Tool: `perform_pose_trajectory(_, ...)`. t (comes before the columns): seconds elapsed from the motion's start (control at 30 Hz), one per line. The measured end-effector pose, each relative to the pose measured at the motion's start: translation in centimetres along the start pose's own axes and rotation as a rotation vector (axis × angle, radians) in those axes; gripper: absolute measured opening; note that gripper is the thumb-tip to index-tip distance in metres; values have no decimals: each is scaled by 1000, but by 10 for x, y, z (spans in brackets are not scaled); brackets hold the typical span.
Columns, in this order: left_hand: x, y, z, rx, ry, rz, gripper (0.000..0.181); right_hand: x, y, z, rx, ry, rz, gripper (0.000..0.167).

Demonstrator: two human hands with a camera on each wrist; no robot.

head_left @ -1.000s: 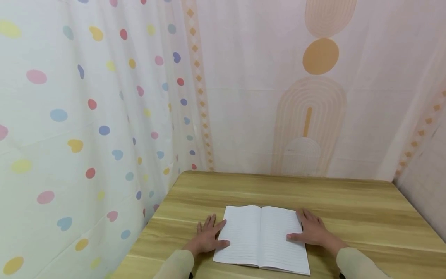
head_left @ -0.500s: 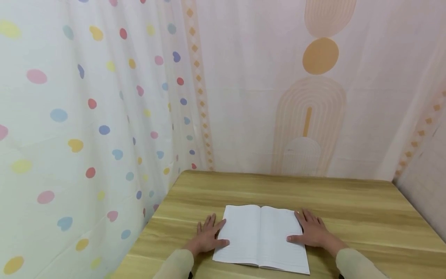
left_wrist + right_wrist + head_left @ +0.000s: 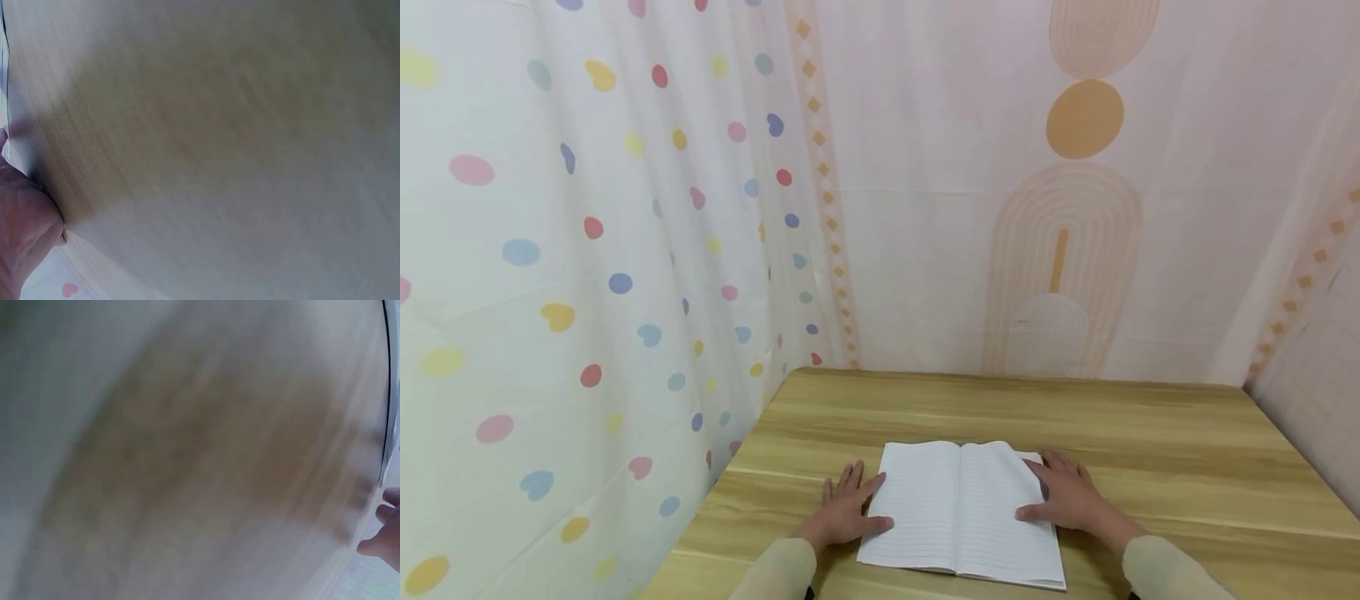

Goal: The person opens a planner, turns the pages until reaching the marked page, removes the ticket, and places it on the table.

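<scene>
An open notebook (image 3: 921,508) with lined white pages lies flat on the wooden table in the head view. My left hand (image 3: 844,512) rests at its left edge, fingers spread, with thumb and index fingertips on the left page. At the opposite edge, my right hand (image 3: 1070,498) lays its thumb on the right page. Its index finger touches the upper outer edge of that page (image 3: 992,492), whose top corner bends inward and bares a strip of the sheet beneath. Both wrist views catch only part of each hand and a sliver of the notebook.
The wood-grain table (image 3: 985,408) extends behind the notebook and to both sides. A dotted curtain (image 3: 647,250) hangs along the left, and a pale patterned curtain (image 3: 925,250) hangs behind the table's far edge.
My right index finger has shifted inward, toward the notebook's middle. The top corner of the right page has buckled away from the edge. My left hand stays put.
</scene>
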State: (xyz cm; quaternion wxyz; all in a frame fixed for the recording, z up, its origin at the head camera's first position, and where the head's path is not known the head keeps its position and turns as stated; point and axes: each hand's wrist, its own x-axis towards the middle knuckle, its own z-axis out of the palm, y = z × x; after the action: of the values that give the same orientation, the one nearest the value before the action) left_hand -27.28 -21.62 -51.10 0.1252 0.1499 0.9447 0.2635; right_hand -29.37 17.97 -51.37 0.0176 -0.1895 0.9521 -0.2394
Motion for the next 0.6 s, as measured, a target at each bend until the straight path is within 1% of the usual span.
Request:
perform_pose_trajectory(0.13,-1,1,0,-3,-3,-4,83,2,-1,2,10,52,-32,88)
perform_pose_trajectory(0.2,-2,1,0,-4,-5,-6,83,2,-2,2,44,86,-44,86)
perform_pose_trajectory(0.27,-2,2,0,-10,-8,-6,83,2,-3,0,114,117,-46,82)
perform_pose_trajectory(0.37,-2,2,0,-15,-7,-2,83,1,-6,-4,253,140,-22,76)
perform_pose_trajectory(0.43,-2,2,-1,-15,-4,5,83,1,-8,-6,331,136,6,74)
perform_pose_trajectory(0.6,-2,1,-1,-10,-6,3,84,3,-13,-9,466,113,86,71)
